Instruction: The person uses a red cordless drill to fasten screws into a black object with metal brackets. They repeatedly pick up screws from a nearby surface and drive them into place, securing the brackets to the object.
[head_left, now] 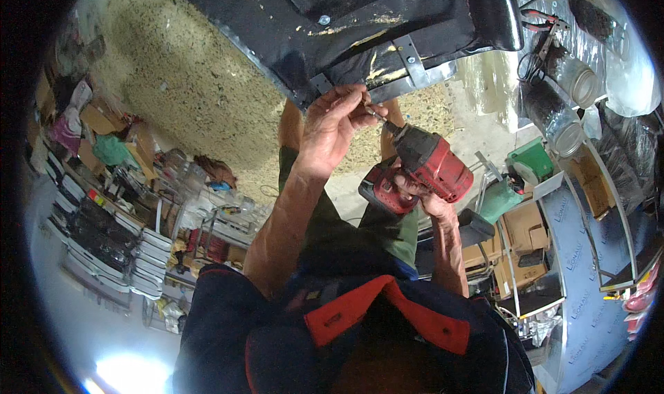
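Observation:
A red and black cordless drill is gripped in my right hand, its bit pointing up and left. My left hand pinches at the tip of that bit; whatever small piece sits between the fingers is too hidden to name. Just beyond my fingertips lies the near edge of a black covered panel, with a flat metal bracket fixed near that edge. Several round bolt heads show on its surface.
Speckled floor spreads to the left. Pliers and clear plastic jars stand at the right, near a green container and cardboard boxes. Cluttered shelving with white trays lines the left side.

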Demonstrator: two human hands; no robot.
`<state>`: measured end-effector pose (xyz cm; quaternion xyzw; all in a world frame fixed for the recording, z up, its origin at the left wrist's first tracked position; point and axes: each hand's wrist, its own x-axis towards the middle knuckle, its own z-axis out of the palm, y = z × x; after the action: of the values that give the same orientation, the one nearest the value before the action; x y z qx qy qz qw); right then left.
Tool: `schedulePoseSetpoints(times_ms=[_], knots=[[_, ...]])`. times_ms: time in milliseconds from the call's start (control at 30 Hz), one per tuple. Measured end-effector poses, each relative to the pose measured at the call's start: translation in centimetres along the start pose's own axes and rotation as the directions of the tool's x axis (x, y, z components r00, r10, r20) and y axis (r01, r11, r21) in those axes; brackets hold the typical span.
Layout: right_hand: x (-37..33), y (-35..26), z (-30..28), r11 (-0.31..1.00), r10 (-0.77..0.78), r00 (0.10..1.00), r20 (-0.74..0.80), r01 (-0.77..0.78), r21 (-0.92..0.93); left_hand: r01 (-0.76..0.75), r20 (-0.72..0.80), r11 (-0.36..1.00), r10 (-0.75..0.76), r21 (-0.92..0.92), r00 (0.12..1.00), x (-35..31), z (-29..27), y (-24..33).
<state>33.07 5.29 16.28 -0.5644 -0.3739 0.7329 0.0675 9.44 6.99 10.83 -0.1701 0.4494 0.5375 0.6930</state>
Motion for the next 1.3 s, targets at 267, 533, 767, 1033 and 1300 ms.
schedulePoseSetpoints(times_ms=[267, 533, 767, 1033, 1300], knots=[[0.6, -1.6, 0.0, 0.931, 0.256, 0.962, 0.1, -0.273, 0.244, -0.026, 0.038, 0.997, 0.029, -0.072, 0.999, 0.5, -0.1, 0.5], [-1.3, 1.5, -0.6, 0.8, -0.278, 0.96, -0.019, 0.221, -0.557, 0.076, -0.131, 0.993, -0.064, 0.09, 0.989, 2.3, 2.3, -0.2], [0.7, -0.1, -0.2, 0.851, -0.209, 0.942, -0.262, 0.044, -0.523, 0.328, -0.16, 0.934, -0.305, 0.14, 0.939, 5.9, 3.2, -2.1], [4.0, -5.7, -2.9, 0.67, -0.043, 0.975, -0.22, -0.135, -0.73, 0.5, 0.239, 0.792, -0.44, -0.351, 0.865, 11.5, 1.3, -6.1], [5.7, -7.6, -3.4, 0.696, -0.063, 0.965, -0.253, -0.139, -0.705, 0.474, 0.2, 0.763, -0.432, -0.438, 0.88, 13.0, 1.7, -6.3]])
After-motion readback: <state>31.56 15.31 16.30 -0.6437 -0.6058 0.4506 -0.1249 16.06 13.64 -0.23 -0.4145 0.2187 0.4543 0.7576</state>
